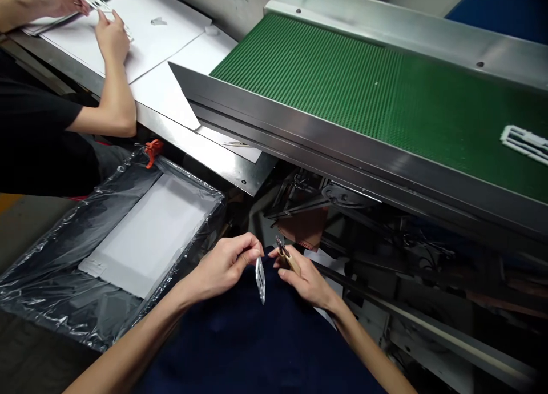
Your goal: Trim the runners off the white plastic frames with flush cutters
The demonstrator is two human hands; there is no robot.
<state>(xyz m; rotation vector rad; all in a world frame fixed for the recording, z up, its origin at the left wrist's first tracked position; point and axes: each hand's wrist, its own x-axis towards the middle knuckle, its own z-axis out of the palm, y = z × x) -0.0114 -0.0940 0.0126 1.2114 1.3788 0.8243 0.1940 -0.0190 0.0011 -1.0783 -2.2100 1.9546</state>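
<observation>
Nearest me, my left hand (226, 265) pinches a small white plastic part (260, 280) by its top edge; it hangs edge-on over my dark lap. My right hand (303, 277) grips a small cutting tool (285, 254), tip raised just beside the part, not clearly touching.

Risks as I judge them: the pinch is thin, so a push from the tool could twist the part loose into the lap or the machinery below. The tip sits close to my left fingertips (252, 251); a slip could nick them.

Left, a plastic-lined bin (51, 280) holding a white sheet (149, 234). Beyond, the green conveyor belt (342, 80) carries a white moulded frame (524, 141) near its right edge. Far left, another person's hands (109, 34) work on a steel worktop (205, 154).

No readable writing or brand anywhere.
</observation>
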